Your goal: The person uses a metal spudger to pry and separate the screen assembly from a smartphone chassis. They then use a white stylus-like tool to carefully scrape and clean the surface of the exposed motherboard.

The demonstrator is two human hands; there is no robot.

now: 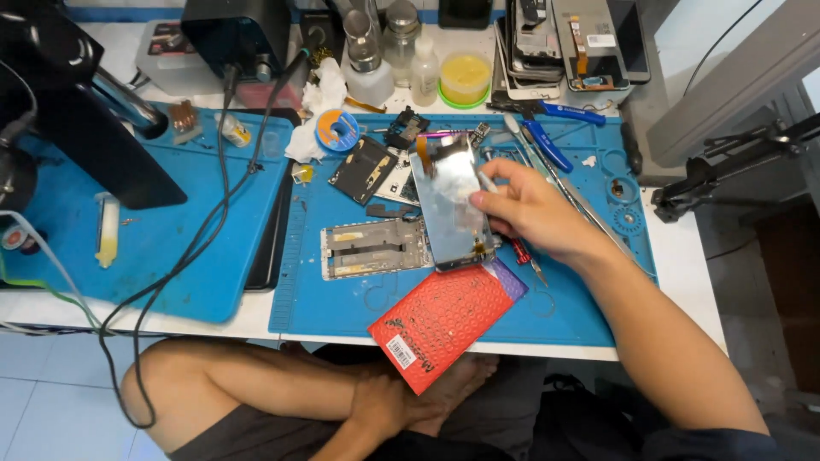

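Note:
My right hand hovers over a phone display panel that lies glass-up on the blue work mat. Its thumb and fingers pinch a small white tab at the panel's right edge. Left of the panel lies a bare phone frame. A red bubble envelope overhangs the mat's front edge. Below the table, my left hand rests on my foot with its fingers hidden.
Blue-handled pliers, tweezers and small boards lie on the mat behind my hand. Bottles, a yellow tub and a stack of phone screens stand at the back. A second blue mat with cables lies left.

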